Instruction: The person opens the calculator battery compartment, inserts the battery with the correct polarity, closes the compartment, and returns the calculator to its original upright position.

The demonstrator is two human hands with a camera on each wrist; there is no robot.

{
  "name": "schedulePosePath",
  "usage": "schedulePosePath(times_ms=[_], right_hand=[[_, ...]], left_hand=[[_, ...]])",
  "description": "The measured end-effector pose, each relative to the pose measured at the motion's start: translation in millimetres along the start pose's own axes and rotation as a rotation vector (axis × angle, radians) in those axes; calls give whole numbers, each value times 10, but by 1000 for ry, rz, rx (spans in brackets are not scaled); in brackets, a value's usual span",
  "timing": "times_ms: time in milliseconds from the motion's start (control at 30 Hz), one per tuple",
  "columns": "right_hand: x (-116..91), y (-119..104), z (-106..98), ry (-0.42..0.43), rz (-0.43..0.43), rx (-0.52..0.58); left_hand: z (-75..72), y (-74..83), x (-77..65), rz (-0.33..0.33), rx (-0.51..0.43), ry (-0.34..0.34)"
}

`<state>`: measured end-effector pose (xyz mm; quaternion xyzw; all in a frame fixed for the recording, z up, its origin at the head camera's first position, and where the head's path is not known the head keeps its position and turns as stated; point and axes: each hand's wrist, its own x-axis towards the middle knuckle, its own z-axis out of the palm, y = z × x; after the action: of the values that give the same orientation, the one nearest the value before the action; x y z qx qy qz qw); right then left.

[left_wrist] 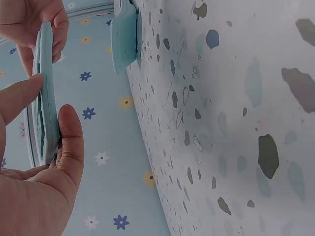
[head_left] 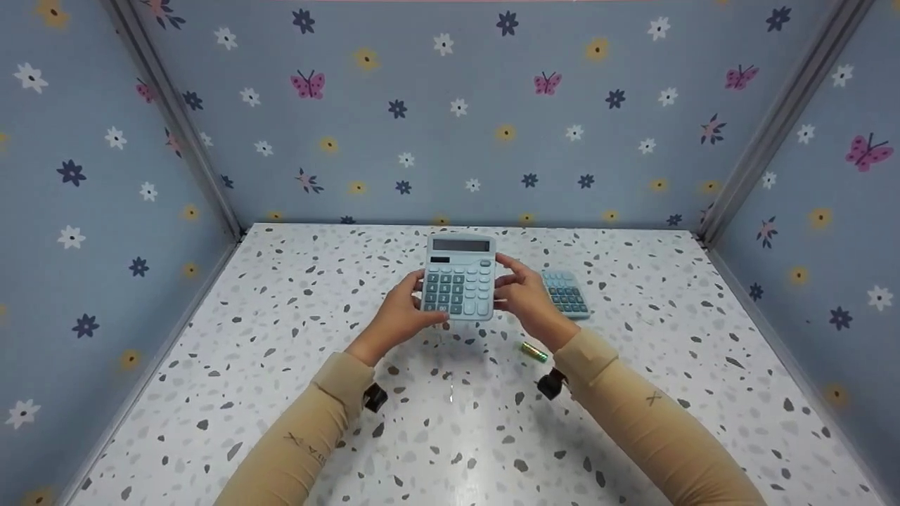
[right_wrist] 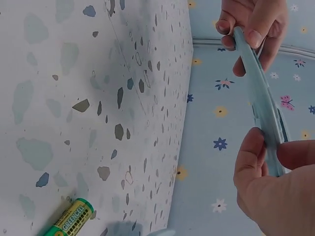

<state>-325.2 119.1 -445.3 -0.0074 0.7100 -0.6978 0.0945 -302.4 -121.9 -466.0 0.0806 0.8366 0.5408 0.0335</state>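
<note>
The left hand [head_left: 402, 310] has a narrow grip on the lower left edge of a pale blue calculator [head_left: 460, 277], thumb in front; the right hand [head_left: 527, 301] pinches its right edge. The slim, smooth, rounded-corner slab tilts up above the speckled surface [head_left: 267, 316], where a glossy green-and-gold cylindrical battery [head_left: 534, 351] and a second calculator [head_left: 568, 295] lie near the right hand.
</note>
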Motion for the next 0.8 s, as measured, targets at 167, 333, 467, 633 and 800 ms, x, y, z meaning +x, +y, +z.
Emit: schedulePosePath(times_ms=[167,333,467,633,800], right_hand=[[76,16,47,0,18,-3],[151,28,120,61,26,-24],[210,53,170,100,41,-46],[268,112,226,95,52,-51],[320,175,277,86,71,-69]], left_hand=[[-46,-36,69,3,3,-5],[-112,-50,131,-4,16,-6],[-155,-73,179,-23,30,-22],[-201,-161,228,-39,57,-34],[-218,-241,258,-33,89,-32]])
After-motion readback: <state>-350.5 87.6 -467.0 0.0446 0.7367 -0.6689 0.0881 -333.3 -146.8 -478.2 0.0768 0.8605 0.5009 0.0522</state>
